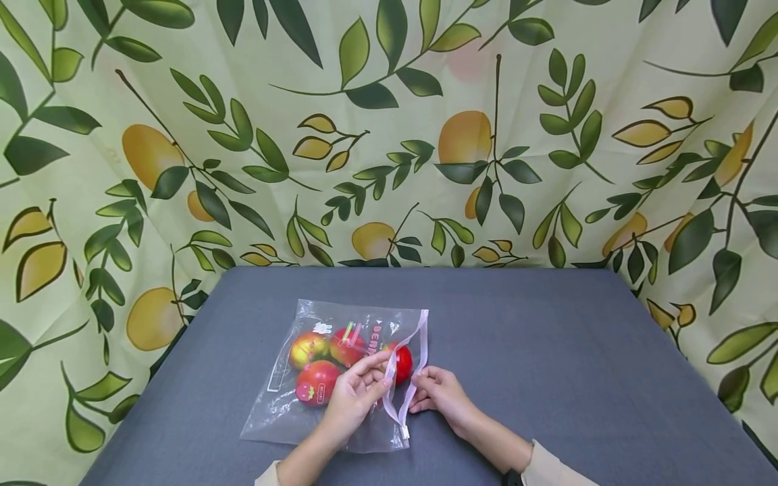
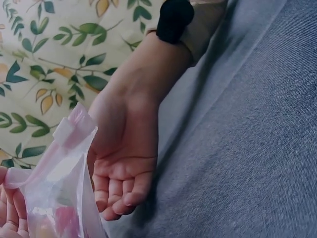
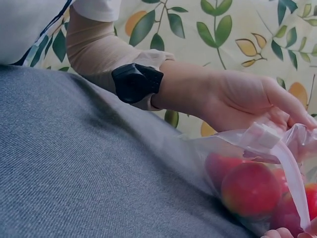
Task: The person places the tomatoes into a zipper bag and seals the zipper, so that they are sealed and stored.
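Observation:
A clear slider zip bag with pink print lies on the table, its pink-white zip strip parted at the right side. Several round red and yellow fruits, apple-like, are inside; a bright red one sits by the mouth. My left hand reaches over the bag and pinches the near side of the zip strip. The far side is pinched by my right hand. The white slider is at the strip's end, near my body. In the left wrist view, the right hand is partly behind the bag.
A grey cloth covers the table. Behind and at both sides hangs a cream curtain printed with leaves and yellow fruit. A black wrist device sits at the left sleeve's cuff.

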A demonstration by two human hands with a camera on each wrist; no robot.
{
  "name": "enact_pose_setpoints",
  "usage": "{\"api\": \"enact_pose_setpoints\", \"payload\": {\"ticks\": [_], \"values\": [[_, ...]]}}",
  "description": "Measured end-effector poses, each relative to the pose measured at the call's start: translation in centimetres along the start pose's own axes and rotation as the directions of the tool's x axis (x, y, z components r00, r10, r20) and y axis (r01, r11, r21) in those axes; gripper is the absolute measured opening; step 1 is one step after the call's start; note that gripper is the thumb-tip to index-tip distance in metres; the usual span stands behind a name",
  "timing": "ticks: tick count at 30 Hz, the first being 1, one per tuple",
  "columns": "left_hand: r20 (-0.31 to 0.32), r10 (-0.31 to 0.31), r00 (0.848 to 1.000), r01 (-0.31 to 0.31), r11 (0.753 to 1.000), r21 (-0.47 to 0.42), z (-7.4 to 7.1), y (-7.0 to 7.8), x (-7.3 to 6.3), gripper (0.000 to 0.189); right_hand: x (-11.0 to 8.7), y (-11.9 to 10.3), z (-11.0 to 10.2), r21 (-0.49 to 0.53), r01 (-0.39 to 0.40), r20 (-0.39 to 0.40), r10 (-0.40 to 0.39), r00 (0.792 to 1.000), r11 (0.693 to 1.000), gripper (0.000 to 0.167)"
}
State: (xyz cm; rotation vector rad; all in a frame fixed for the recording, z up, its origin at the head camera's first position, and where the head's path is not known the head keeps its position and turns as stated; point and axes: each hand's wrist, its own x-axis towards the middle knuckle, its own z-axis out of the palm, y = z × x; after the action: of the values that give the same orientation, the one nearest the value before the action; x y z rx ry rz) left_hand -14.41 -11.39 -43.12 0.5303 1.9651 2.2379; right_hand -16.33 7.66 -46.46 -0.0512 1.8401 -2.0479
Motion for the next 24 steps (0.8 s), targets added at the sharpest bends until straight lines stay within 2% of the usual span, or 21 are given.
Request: {"api": "enact_pose_setpoints", "payload": {"ticks": [6, 10, 13, 16, 24], "values": [[-0.024, -0.03, 0.999, 0.031, 0.998, 0.06, 0.7, -0.5, 0.4, 0.044, 0.0, 0.6, -0.4, 0.011, 0.017, -0.012, -0.016, 1.0, 1.0, 0.01], [-0.032, 0.043, 0.999, -0.039, 0.992, 0.119, 1.4, -1.0, 0.8, 0.037, 0.1, 0.4, -0.7, 0.007, 0.019, -0.028, -0.019, 0.999, 1.0, 0.008], [-0.033, 0.13, 0.991, -0.122, 0.976, 0.178, 2.0, -1.4, 1.1, 0.032, 0.2, 0.1, -0.9, -0.001, 0.021, -0.04, -0.021, 0.999, 1.0, 0.007], [-0.043, 0.172, 0.984, -0.158, 0.959, 0.235, 2.4, -1.6, 1.5, 0.028, 0.4, -0.1, -1.0, -0.007, 0.02, -0.067, -0.021, 0.998, 1.0, 0.007], [-0.099, 0.158, 0.982, -0.112, 0.925, 0.364, 2.9, -2.0, 3.3, 0.019, 1.1, -0.5, -1.5, -0.006, 0.005, -0.173, -0.006, 0.985, 1.0, 0.006]]}}
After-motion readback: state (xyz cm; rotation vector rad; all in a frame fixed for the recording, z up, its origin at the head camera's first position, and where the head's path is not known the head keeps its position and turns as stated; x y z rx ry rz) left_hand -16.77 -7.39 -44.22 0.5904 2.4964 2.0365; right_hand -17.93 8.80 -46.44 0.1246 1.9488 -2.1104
